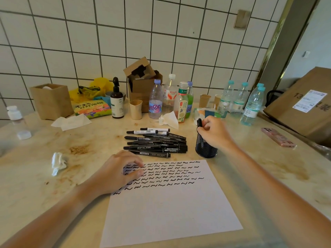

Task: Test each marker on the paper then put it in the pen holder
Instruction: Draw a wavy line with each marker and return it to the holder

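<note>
1. The table (41,185) is pale, stained stone set against a tiled wall (75,33).
2. A big carton (304,104) lies at the far right, and a smaller open box (141,81) stands at the back.
3. The paper (170,212) lies in front of the person, its upper part covered in rows of black squiggles.
4. The left hand (116,172) rests on the paper's upper left corner, fingers loosely curled with their tips on the sheet, grasping nothing.
5. The right hand (215,133) is over the holder, fingers pinching a black marker (199,122) that stands upright with its lower end inside the holder.
6. Bottles (179,101) crowd the back of the table.
7. A pile of markers (155,142) lies just beyond the paper, left of the holder.
8. The mesh holder (206,149) stands by the paper's top right corner.
9. A pink phone (278,137) lies to the right.
10. A crumpled tissue (58,162) sits left of the paper.
</note>
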